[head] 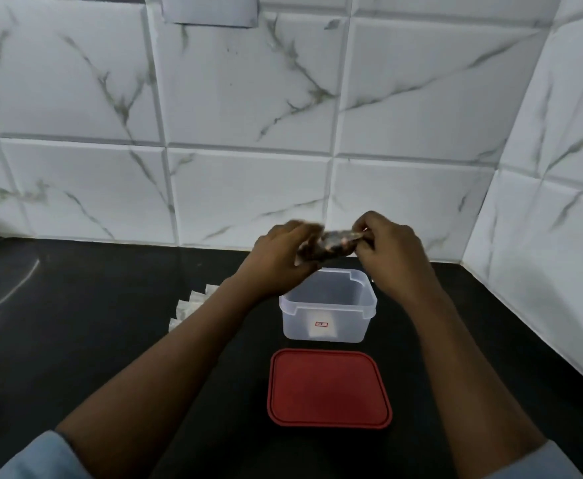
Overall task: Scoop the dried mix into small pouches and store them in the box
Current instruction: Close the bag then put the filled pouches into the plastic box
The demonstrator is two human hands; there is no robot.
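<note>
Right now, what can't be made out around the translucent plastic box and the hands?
1. Head view: the clear packet of dark mix, held by left hand and right hand, is motion-blurred; open or sealed, unclear.
2. Head view: flat white pouches are partly hidden by the left forearm; count unclear.
3. Head view: red label on the translucent plastic box is too small to read.

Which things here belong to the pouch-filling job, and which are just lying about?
Job: pouch of mix, gripped by left hand and right hand; clear box; red lid; white pouches.
Lying about: metal wall plate.
</note>
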